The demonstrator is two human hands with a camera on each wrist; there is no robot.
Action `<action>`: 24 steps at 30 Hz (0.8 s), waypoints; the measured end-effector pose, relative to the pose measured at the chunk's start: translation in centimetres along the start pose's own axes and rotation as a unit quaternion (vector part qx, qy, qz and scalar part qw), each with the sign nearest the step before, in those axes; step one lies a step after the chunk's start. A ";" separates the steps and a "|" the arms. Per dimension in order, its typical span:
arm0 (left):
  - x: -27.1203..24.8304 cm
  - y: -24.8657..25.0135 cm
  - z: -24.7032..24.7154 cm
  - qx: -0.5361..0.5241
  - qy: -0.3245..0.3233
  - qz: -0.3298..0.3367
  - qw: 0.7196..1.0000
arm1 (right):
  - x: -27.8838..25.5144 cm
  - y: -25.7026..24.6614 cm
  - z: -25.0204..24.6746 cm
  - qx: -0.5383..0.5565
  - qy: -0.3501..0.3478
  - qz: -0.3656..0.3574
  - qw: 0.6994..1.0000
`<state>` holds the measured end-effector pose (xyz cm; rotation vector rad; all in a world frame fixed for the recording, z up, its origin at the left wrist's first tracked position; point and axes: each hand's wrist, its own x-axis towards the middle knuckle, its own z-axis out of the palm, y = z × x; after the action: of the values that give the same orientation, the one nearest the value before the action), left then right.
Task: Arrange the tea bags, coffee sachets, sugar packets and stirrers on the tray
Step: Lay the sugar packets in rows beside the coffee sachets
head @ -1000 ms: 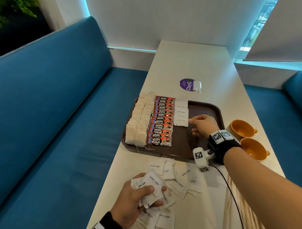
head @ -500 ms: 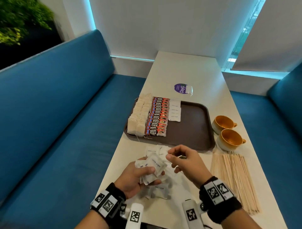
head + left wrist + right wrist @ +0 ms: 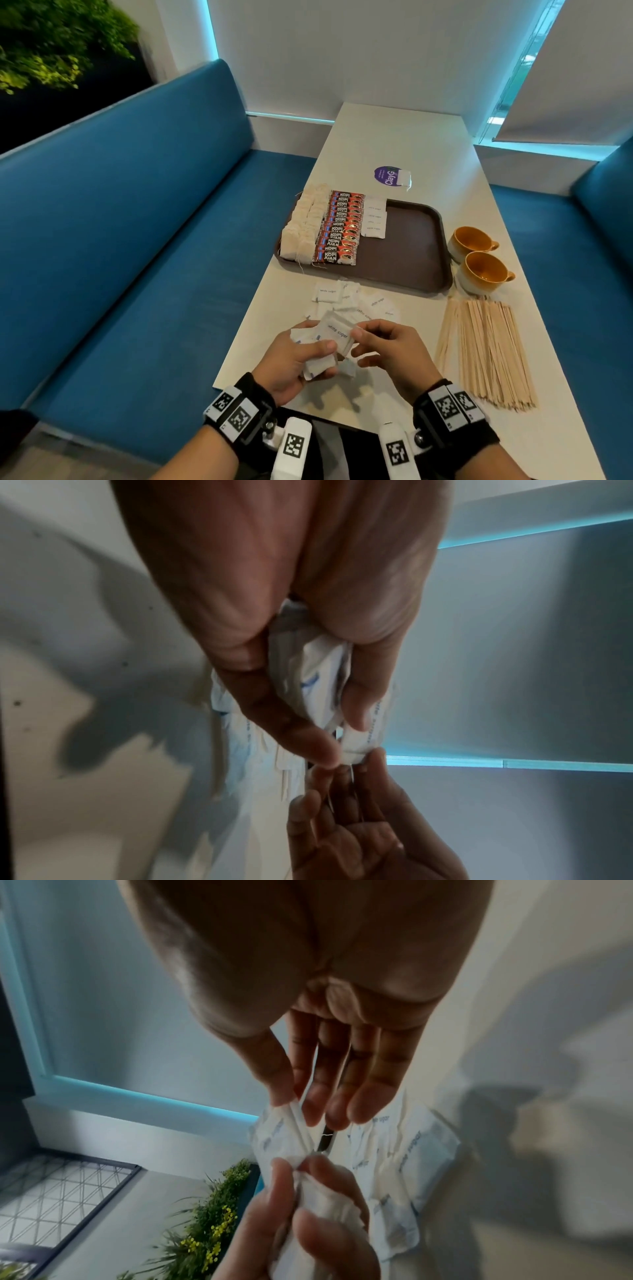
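A person's left hand (image 3: 294,359) grips a crumpled bunch of white sugar packets (image 3: 320,346) above the near end of a long white worktop (image 3: 404,144), fingers curled round them. The right hand (image 3: 387,349) pinches the top packet's edge between thumb and forefinger; the right wrist view shows its other fingers (image 3: 363,1096) straight and held apart from the paper, which the head view hides. More loose packets (image 3: 346,301) lie just beyond the hands. Farther off sits a brown tray (image 3: 418,253): tea bags (image 3: 301,226) along its left side, red coffee sachets (image 3: 339,233) beside them, then a short column of sugar packets (image 3: 374,221); its right half is bare. Wooden stirrers (image 3: 486,353) fan out at the near right, reaching the worktop's right edge. Two orange cups (image 3: 478,260) stand just right of the tray.
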<state>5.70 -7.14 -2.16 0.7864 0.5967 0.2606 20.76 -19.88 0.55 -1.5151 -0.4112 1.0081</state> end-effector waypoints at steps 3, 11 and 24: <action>-0.3 -0.2 0.1 -0.004 0.012 -0.014 1.000 | -0.2 0.0 -0.2 0.051 0.011 0.017 0.998; -0.7 0.3 0.9 0.055 -0.003 -0.016 0.998 | -0.6 -0.6 -0.3 -0.028 0.009 -0.024 0.999; -0.2 0.7 1.8 0.062 0.057 -0.007 0.996 | -0.7 -0.4 -1.0 -0.090 -0.019 -0.099 0.991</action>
<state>6.61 -7.84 -0.57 0.8901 0.7314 0.2599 21.30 -20.97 1.05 -1.5815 -0.6826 0.8627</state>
